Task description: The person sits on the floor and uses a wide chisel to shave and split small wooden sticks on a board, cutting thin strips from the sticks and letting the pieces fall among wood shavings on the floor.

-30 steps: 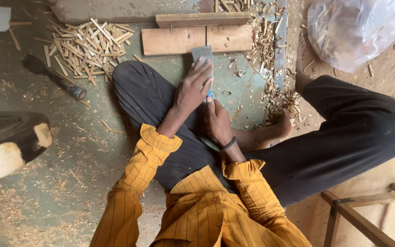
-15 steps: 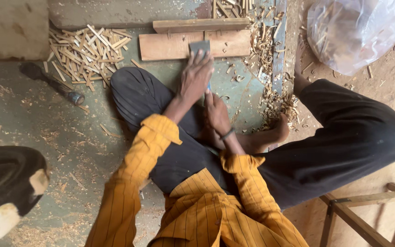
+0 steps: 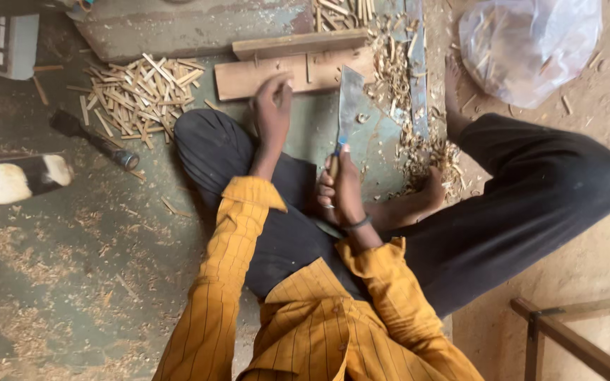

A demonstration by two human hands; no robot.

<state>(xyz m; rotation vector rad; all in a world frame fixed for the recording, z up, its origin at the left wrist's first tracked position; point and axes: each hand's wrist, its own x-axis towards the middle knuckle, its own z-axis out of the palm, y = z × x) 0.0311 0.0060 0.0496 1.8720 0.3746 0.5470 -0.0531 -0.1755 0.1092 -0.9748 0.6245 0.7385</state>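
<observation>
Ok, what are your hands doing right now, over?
Right hand gripping broad blade, tip up. Left hand reaching onto wooden plank. Shavings beside blade, nothing blocking.

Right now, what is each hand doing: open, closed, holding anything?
Left hand: fingers curled down onto the wooden board; a grip cannot be told.
Right hand: closed around the handle of the broad chisel.

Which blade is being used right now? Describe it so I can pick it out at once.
Start at the wooden board lying across the floor ahead of the seated person's knees. Just right of the left hand resting there, the right hand grips a handle, from which the blade points up to the board. It is the only broad, flat grey metal among pale sticks and shavings.
</observation>
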